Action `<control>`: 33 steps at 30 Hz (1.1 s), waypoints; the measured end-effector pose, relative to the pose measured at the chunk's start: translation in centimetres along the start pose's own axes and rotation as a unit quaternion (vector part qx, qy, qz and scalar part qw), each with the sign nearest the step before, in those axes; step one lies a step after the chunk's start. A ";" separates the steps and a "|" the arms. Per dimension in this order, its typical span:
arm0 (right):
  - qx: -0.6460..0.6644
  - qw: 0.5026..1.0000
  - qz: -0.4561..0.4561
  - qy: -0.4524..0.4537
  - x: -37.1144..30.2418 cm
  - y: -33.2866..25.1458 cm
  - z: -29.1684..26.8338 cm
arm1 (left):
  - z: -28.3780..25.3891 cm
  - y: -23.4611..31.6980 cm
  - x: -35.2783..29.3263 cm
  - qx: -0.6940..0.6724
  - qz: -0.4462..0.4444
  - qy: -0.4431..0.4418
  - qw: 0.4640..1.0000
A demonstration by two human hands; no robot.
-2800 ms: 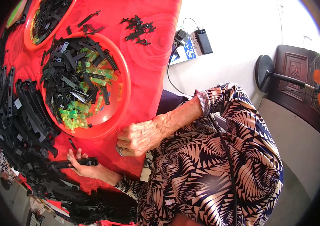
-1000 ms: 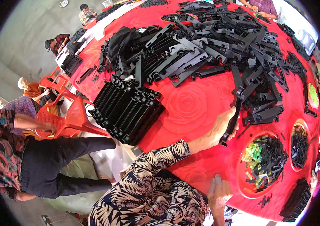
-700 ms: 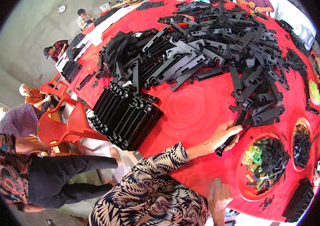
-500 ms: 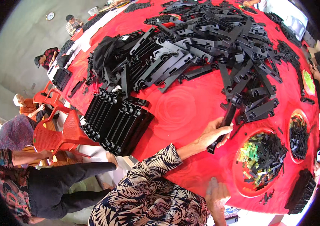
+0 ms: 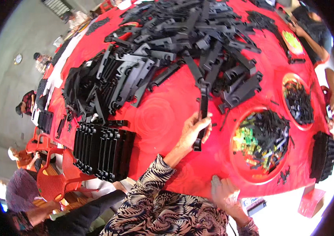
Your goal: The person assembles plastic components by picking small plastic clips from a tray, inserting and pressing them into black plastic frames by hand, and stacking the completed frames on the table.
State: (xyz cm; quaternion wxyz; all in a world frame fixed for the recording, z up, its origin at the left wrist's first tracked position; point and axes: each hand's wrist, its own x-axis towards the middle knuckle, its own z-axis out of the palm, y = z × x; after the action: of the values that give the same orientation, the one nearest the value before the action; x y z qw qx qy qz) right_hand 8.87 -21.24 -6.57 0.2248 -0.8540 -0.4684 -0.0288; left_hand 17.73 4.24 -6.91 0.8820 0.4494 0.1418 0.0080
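Note:
My left hand (image 5: 191, 133) is closed around a long black plastic bar (image 5: 203, 100), which has a rounded notch near its end. The bar is held upright over the red tablecloth (image 5: 155, 118), its upper end close to the large pile. Near the table's front edge, my right hand (image 5: 226, 193) has curled fingers, with a grey covering on one fingertip. Whatever it may hold is hidden. Right of my hands is a red basin (image 5: 235, 169) of small black strips and yellow-green pieces. Left of them stands a neat stack of black bars (image 5: 104, 151).
A big heap of loose black bars (image 5: 167, 43) spreads across the far table. A second red basin (image 5: 308, 126) and another black stack (image 5: 322, 157) lie to the right. A red chair (image 5: 58, 173) stands at the left. Other people sit or stand around the table.
The view has turned, so the table contents appear shifted left. My left hand still grips the bar, which now stands more upright. My right hand remains by the front edge.

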 end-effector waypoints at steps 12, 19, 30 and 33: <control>-0.011 0.999 -0.009 0.029 1.0 0.9 -0.6 | 2.9 2.7 -2.5 0.343 0.029 0.056 0.937; -0.019 0.999 -0.021 0.034 0.7 0.5 -0.2 | 3.1 1.7 -2.4 0.509 0.142 0.135 0.838; -0.016 0.999 -0.025 0.031 0.6 0.6 0.0 | 1.3 0.1 -1.1 0.654 0.193 0.140 0.718; -0.028 0.999 -0.025 0.037 0.7 0.4 0.0 | 1.8 0.4 -1.3 0.673 0.191 0.141 0.701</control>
State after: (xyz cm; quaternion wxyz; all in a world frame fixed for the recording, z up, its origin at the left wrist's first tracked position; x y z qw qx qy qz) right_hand 9.62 -20.84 -6.52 0.2176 -0.8461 -0.4802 -0.0791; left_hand 16.97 2.88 -5.33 0.2945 0.9342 0.1431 0.1417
